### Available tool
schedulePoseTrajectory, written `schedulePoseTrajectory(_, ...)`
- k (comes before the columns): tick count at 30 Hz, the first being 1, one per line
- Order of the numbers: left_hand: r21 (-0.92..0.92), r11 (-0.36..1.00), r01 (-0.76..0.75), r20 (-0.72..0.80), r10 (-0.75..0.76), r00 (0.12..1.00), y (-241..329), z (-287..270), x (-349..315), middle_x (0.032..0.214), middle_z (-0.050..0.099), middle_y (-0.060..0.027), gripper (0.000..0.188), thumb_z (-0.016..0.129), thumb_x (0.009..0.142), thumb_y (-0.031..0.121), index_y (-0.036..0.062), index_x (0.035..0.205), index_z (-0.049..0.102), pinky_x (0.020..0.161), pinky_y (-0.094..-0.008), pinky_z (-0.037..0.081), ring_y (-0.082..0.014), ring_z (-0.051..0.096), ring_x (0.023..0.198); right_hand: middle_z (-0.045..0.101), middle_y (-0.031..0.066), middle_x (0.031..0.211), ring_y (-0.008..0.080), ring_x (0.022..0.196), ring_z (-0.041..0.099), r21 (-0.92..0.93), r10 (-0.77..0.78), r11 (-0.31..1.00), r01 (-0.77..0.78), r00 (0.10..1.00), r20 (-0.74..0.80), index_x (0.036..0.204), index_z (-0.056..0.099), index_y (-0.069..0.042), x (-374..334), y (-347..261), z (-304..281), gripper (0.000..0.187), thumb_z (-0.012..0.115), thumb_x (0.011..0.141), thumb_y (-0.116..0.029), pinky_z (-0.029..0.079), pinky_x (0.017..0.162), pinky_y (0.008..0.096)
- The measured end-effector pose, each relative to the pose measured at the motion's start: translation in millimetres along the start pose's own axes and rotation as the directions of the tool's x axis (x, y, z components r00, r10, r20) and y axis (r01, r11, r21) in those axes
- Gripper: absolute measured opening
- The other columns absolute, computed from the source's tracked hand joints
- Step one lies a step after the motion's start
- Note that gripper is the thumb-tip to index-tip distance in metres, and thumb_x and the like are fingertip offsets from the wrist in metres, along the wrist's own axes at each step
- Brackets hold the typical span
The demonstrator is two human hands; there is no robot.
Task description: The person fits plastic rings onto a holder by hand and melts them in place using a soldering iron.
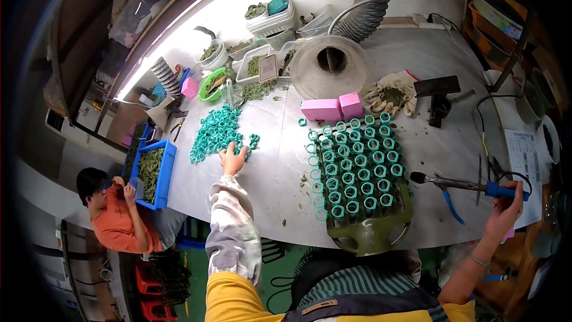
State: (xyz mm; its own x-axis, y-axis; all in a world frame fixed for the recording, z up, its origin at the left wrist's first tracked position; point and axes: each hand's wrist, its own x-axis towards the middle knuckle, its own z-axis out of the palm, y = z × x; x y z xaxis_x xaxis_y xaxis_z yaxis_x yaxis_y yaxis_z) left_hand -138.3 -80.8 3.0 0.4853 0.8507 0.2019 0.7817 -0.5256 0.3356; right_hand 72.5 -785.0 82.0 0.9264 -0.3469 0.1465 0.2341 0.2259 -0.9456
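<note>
My left hand [232, 160] reaches to the near edge of a heap of small teal rings [218, 131], its fingers apart and touching the rings there. Whether a ring is between the fingertips is too small to tell. In my right hand [507, 210] is the blue handle of a soldering iron [465, 184], its dark tip pointing left toward the rack. Between the hands sits an olive-green plastic rack [370, 226], stool-like in shape, with several rows of teal rings [364, 174] standing on it.
Pink blocks [322, 110], a soiled glove [390, 92] and a black stand [438, 98] lie behind the rack. A clear suction hood [351, 77] stands farther back. Blue-handled pliers [453, 206] lie near the iron. At left, a co-worker [122, 217] sits by a blue bin [168, 173].
</note>
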Motion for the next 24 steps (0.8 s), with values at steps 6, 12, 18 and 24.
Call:
schedulePoseTrajectory(6, -0.228, 0.94, -0.253, 0.096, 0.281, 0.955, 36, 9, -53, 0.122, 0.053, -0.0181, 0.047, 0.077, 0.078, 0.036, 0.0106, 0.115, 0.066, 0.101, -0.0442, 0.037, -0.035, 0.048, 0.115, 0.056, 0.0006, 0.071, 0.0072, 0.053, 0.044, 0.004, -0.004, 1.0, 0.004, 1.0, -0.001, 0.085, 0.062, -0.009, -5, -6, 6, 0.031, 0.053, 0.099, -0.036, 0.036, 0.052, 0.022)
schedulePoseTrajectory(12, -0.262, 0.89, -0.374, 0.197, 0.429, 0.882, 81, -23, -112, 0.127, 0.05, -0.0206, 0.045, 0.077, 0.079, 0.028, 0.0155, 0.121, 0.064, 0.103, -0.045, 0.038, -0.0365, 0.047, 0.116, 0.058, -0.0001, 0.073, 0.0062, 0.051, 0.045, 0.021, 0.006, 1.0, -0.005, 0.999, -0.037, 0.084, 0.063, -0.009, -7, -10, 7, 0.03, 0.055, 0.099, -0.034, 0.035, 0.049, 0.0205)
schedulePoseTrajectory(18, -0.455, 0.852, -0.26, 0.1, 0.339, 0.935, 105, -41, -118, 0.089, 0.064, -0.0105, 0.011, 0.064, 0.082, 0.0, 0.0051, 0.088, 0.072, 0.076, -0.038, 0.051, -0.0281, 0.063, 0.083, 0.06, 0.0003, 0.073, 0.0065, 0.05, 0.046, 0.043, -0.012, 0.999, 0.014, 0.999, -0.04, 0.084, 0.063, -0.009, -10, -15, 7, 0.03, 0.056, 0.098, -0.034, 0.036, 0.047, 0.0209)
schedulePoseTrajectory(24, -0.23, 0.804, -0.549, 0.098, 0.58, 0.809, 101, -21, -111, 0.091, 0.063, -0.0121, 0.016, 0.064, 0.075, -0.003, 0.0047, 0.087, 0.071, 0.076, -0.0384, 0.051, -0.0327, 0.062, 0.085, 0.06, 0.0006, 0.072, 0.0062, 0.05, 0.046, 0.038, -0.002, 0.999, 0.002, 1.0, -0.007, 0.083, 0.062, -0.009, -12, -21, 0, 0.031, 0.056, 0.098, -0.035, 0.037, 0.047, 0.021)
